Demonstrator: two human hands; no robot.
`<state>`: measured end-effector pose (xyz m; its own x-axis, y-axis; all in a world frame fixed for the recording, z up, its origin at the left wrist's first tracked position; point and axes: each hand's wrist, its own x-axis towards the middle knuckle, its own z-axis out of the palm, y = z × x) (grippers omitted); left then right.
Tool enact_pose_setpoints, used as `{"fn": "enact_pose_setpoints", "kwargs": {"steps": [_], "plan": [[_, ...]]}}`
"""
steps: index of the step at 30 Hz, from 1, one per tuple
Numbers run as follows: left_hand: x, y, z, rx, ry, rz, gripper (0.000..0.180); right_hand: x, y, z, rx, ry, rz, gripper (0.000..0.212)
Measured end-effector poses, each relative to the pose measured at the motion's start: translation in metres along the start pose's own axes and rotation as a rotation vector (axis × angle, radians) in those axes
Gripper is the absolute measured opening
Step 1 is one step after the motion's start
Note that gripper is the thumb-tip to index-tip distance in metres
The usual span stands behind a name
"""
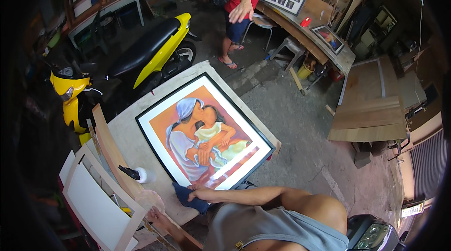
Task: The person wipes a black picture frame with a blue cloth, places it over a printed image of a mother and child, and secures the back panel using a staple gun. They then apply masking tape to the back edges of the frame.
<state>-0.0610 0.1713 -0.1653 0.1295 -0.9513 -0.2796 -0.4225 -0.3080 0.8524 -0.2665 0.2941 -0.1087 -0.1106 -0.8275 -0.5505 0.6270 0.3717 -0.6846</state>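
Observation:
A framed picture [211,133] of two embracing figures lies on the pale worktable [131,131], with a black frame and white mat. At its near edge my right hand [203,193] is closed on a dark blue cloth [183,195]. My left hand [160,219] is lower left, close to a crumpled, see-through pinkish sheet [149,199]; its fingers look loosely apart, and I cannot tell whether they touch the sheet. A white spray bottle [146,176] with a black trigger stands left of the framed picture.
White boards and a mat border [77,176] lean at the table's left, by a wooden strip [110,145]. A yellow scooter [155,58] stands behind the table. Another person [242,6] stands beyond, near a bench [300,30] with frames. Plywood [371,100] stands right.

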Motion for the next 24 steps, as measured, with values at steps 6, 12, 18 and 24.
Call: {"fn": "enact_pose_setpoints", "kwargs": {"steps": [6,12,18,24], "plan": [[0.044,-0.051,0.018,0.93,0.352,-0.238,0.068,-0.027,-0.035,-0.023,-0.037,0.137,-0.065,0.03],[0.029,-0.035,0.025,0.941,0.412,-0.028,0.042,-0.045,-0.057,-0.068,0.008,0.248,-0.152,0.043],[0.04,-0.065,0.013,-0.226,0.389,0.326,0.029,-0.098,-0.174,-0.143,0.105,0.4,-0.484,0.054],[-0.063,0.045,0.044,-0.766,-0.029,0.298,0.028,-0.142,-0.254,-0.185,0.251,0.355,-0.797,0.05]]}}
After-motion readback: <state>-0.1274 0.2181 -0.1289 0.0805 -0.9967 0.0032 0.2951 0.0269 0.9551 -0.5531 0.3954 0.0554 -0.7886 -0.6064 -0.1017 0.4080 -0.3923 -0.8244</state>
